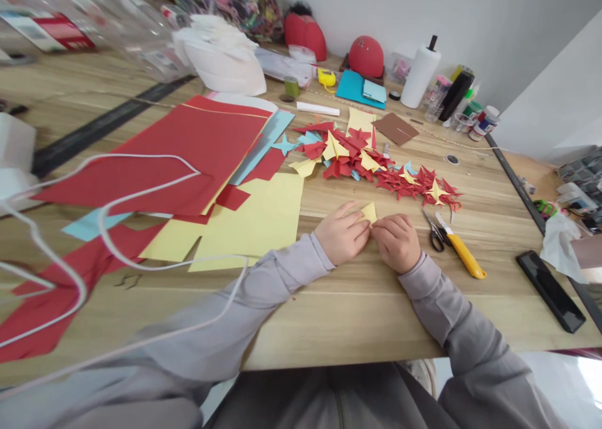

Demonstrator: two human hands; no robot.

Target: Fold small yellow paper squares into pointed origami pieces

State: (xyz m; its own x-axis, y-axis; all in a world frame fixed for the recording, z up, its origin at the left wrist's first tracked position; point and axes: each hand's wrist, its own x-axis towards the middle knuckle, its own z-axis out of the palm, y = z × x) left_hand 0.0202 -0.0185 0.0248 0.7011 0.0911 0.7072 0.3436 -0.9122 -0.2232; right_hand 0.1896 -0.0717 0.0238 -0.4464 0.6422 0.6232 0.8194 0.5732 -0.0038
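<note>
Between my hands, near the table's front, is a small folded piece of yellow paper (369,212). My left hand (342,233) presses on its left side, fingers together. The fingers of my right hand (397,241) pinch its lower right edge. Fingers cover the lower part of the paper. Beyond the hands lies a heap of folded red, yellow and blue paper shapes (343,159), some star-like. Scissors (437,233) and a yellow utility knife (464,253) rest to the right of my right hand.
Large red sheets (188,147) and yellow sheets (263,219) are stacked at left, with a white cable (141,156) across them. A black phone (550,291) lies at right. Bottles (484,123), a white paper roll (422,74) and red cushions (367,56) stand at the back.
</note>
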